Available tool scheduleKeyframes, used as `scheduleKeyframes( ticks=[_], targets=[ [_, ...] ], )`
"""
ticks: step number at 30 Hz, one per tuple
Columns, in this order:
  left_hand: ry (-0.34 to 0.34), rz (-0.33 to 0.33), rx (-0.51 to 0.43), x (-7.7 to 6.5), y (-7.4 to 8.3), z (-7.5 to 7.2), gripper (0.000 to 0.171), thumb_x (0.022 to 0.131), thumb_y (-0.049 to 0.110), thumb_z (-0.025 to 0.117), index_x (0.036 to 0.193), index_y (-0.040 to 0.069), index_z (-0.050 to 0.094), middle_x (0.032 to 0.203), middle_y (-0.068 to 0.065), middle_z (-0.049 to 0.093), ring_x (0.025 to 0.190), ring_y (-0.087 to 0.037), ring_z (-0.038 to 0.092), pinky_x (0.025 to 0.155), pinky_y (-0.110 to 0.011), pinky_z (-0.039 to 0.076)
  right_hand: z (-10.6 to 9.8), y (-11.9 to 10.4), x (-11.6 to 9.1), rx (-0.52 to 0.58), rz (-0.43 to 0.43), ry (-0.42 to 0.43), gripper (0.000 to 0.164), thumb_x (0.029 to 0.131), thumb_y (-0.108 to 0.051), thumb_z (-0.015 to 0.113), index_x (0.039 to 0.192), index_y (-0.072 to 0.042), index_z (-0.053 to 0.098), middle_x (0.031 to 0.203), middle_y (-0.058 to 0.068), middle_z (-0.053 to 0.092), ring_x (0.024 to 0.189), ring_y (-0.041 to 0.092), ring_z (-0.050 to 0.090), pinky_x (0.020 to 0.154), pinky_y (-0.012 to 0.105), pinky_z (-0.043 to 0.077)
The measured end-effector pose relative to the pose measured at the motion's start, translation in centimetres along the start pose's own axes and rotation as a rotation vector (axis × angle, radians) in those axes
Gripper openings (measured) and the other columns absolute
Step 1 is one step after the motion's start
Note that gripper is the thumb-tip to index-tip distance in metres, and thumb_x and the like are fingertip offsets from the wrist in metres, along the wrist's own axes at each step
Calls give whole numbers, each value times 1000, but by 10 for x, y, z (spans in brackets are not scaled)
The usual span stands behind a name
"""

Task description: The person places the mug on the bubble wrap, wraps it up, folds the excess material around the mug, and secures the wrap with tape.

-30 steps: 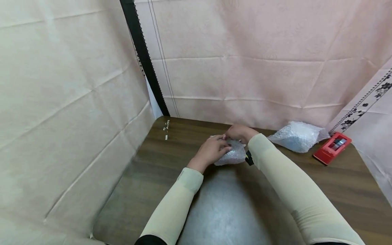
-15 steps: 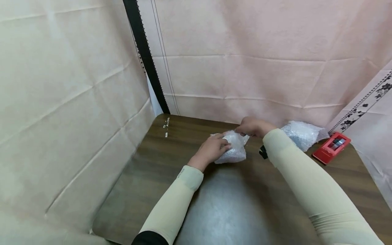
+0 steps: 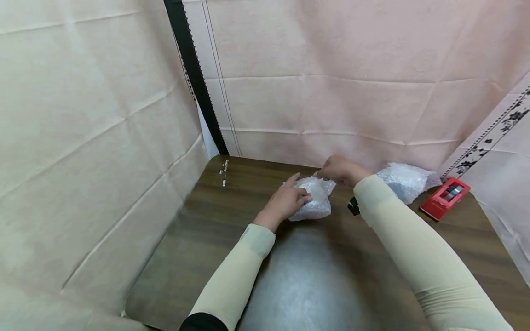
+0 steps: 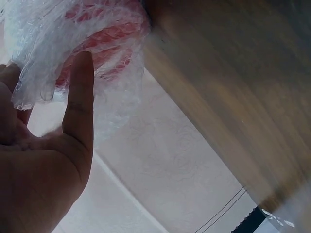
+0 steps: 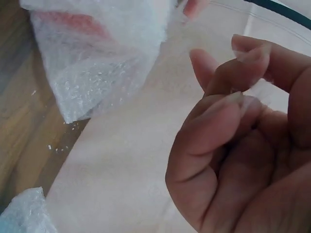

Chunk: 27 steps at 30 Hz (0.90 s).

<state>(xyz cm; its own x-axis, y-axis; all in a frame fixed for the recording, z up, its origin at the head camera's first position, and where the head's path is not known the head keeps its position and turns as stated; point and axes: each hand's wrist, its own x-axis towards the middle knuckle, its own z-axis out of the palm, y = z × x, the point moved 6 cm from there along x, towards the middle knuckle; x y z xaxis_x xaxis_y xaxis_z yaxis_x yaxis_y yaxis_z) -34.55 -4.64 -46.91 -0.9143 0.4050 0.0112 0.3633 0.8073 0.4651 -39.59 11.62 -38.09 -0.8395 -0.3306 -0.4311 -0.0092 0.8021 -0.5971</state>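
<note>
A package in bubble wrap [image 3: 313, 202], with something red showing through it in the left wrist view, sits on the table near its back edge. My left hand [image 3: 283, 204] holds it from the left, thumb on the near side and one finger raised. In the left wrist view, fingers lie on either side of a loose wrap flap. Just beyond the package's upper right corner is my right hand [image 3: 340, 171], fingers curled. The right wrist view has it pinching a small see-through piece, apparently clear tape [image 5: 249, 103], apart from the wrap.
A second bubble-wrapped bundle [image 3: 403, 181], bluish inside, lies at the back right. Beside it stands a red tape dispenser [image 3: 445, 198]. Small white bits [image 3: 224, 172] are on the table's far left. Cloth walls [image 3: 331, 92] rise behind and to the left.
My right hand has drawn away from the package, up and to the right, uncovering its right side. My left hand stays on the package, one finger now lifted.
</note>
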Motion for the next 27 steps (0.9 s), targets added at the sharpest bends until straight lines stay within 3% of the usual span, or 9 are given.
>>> scheduleKeyframes(
  ticks=[3,5,12,17,22,26,27],
  targets=[
    [8,-10,-12,0,0,1,35,115,45,66,136,23,84,189,-16,28,176,-35,32,134,-54,47,-6,-1,-2,22,3,33,48,110,-23,69,64,-18,56,55,-10,40,50,7,37,54,26,40],
    [11,-7,-14,1,0,1,35,116,45,66,136,23,84,187,-19,32,175,-37,33,133,-54,48,-12,-3,-5,32,2,67,49,108,-23,70,62,-20,53,55,-11,41,51,8,39,55,27,42],
    [15,-36,-32,0,-1,1,36,115,45,67,139,25,83,185,-21,33,168,-41,46,131,-56,51,-18,-16,-7,115,-79,136,43,108,-22,70,66,-18,60,54,-12,40,50,7,36,52,27,37],
    [31,-31,-27,-4,-4,1,36,116,46,65,140,26,83,187,-23,26,169,-39,44,123,-52,58,-6,-19,4,157,-107,175,43,110,-19,65,68,-19,59,57,-11,42,56,9,40,59,29,42],
    [52,-31,-37,-4,-4,2,35,115,45,66,139,27,83,191,-25,11,177,-39,28,113,-48,64,10,-11,12,251,-46,181,35,112,-23,64,78,-14,64,83,-6,51,79,16,50,82,37,55],
    [59,-37,-49,-2,-5,2,35,114,45,68,140,28,83,192,-23,7,180,-37,19,113,-48,64,23,0,18,284,0,154,32,114,-27,62,108,0,76,110,6,61,96,20,53,89,38,56],
    [61,-34,-49,-2,-6,2,35,114,45,68,139,28,83,192,-22,8,179,-36,23,114,-47,64,25,3,20,291,12,149,34,115,-28,61,118,2,77,119,10,62,100,21,53,89,37,55]
  ],
)
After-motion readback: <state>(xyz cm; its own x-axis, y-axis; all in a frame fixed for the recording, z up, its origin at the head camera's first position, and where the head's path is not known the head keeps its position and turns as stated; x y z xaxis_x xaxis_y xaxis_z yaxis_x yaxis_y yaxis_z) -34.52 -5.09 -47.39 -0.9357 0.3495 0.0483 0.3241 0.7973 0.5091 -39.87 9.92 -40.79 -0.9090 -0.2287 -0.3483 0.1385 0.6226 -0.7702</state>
